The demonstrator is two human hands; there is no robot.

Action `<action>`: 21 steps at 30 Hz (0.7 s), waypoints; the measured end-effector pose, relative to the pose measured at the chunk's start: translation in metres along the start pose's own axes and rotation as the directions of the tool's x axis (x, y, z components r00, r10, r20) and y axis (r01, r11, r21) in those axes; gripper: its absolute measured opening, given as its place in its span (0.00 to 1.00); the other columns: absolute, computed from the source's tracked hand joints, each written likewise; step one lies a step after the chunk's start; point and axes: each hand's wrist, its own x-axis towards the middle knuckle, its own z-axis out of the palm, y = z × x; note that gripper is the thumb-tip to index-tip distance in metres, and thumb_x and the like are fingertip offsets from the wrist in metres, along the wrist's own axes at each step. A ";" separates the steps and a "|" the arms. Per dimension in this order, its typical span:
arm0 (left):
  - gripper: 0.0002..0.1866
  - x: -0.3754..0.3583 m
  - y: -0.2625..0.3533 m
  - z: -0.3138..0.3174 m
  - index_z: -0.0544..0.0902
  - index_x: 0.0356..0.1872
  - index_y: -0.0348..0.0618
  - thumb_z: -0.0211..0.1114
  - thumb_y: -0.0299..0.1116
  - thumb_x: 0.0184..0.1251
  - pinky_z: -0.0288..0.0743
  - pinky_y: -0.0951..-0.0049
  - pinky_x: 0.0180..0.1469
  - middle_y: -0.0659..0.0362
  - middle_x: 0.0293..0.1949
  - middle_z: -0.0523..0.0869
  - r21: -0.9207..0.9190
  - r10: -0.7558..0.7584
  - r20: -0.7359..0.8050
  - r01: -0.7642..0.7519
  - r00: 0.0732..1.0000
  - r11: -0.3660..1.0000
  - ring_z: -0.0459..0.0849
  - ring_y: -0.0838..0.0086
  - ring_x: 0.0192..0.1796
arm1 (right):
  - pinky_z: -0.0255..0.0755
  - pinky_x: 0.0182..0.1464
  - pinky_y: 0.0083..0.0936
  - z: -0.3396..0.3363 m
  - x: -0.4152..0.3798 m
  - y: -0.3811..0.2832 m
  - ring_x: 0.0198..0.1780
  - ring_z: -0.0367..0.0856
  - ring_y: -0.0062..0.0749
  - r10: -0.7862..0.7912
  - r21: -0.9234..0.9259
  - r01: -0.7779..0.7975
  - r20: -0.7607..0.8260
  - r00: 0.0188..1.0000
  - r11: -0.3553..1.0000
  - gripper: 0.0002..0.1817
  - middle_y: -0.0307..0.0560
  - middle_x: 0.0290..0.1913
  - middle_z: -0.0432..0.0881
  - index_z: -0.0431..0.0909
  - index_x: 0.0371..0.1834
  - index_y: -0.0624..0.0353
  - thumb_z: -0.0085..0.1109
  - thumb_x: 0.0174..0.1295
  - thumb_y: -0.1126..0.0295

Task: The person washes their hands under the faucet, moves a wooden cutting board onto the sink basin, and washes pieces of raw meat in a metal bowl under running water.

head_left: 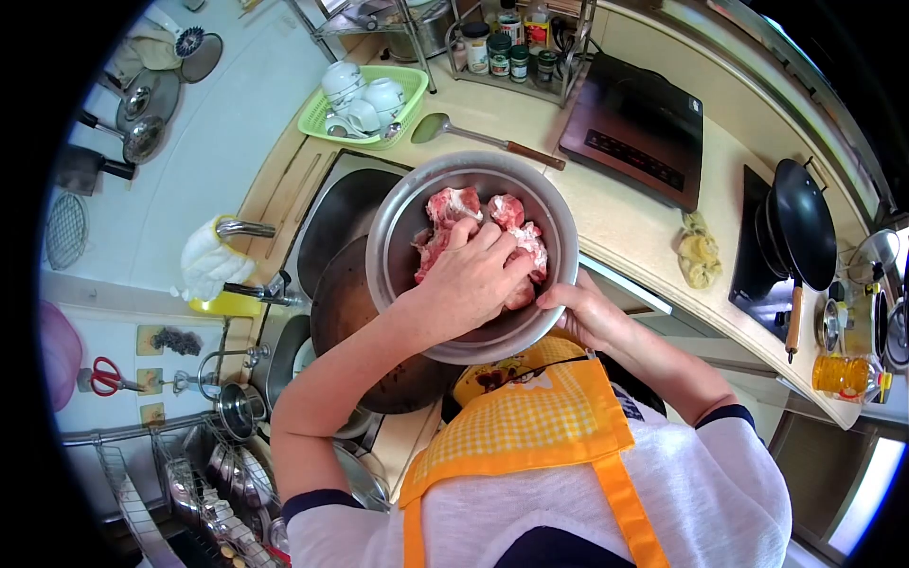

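Beside the counter (620,222), left hand (476,273) curls palm-down on meat (453,204), grip unclear; right hand (592,310) clasps the bowl (564,229).

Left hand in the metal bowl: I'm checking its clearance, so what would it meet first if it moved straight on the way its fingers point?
The left hand would likely meet the meat chunks first, with the metal bowl's far side beyond; depth inside is hard to judge.
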 end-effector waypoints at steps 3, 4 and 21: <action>0.19 0.001 0.003 0.006 0.74 0.35 0.47 0.68 0.33 0.38 0.55 0.62 0.50 0.58 0.39 0.73 0.049 -0.014 0.015 0.014 1.000 0.999 0.68 0.66 0.47 | 0.75 0.32 0.18 -0.004 0.003 0.003 0.31 0.78 0.24 0.039 -0.006 -0.039 0.014 0.999 0.999 0.18 0.46 0.34 0.76 0.66 0.45 0.69 0.51 0.49 0.78; 0.19 -0.002 0.004 0.007 0.74 0.36 0.47 0.68 0.33 0.38 0.55 0.62 0.50 0.58 0.38 0.73 0.005 -0.019 -0.002 0.019 1.000 1.000 0.68 0.66 0.46 | 0.76 0.33 0.18 -0.001 0.002 0.001 0.31 0.78 0.24 0.032 0.009 -0.032 -0.002 0.999 0.999 0.17 0.47 0.34 0.76 0.67 0.45 0.69 0.51 0.49 0.78; 0.16 -0.032 -0.011 -0.027 0.77 0.32 0.47 0.67 0.30 0.36 0.56 0.65 0.49 0.64 0.38 0.78 0.120 0.103 -0.507 -0.048 0.856 0.992 0.75 0.73 0.41 | 0.77 0.42 0.25 0.005 -0.004 -0.012 0.38 0.79 0.30 -0.002 -0.028 0.002 0.005 1.000 1.000 0.22 0.52 0.40 0.75 0.62 0.49 0.73 0.53 0.50 0.77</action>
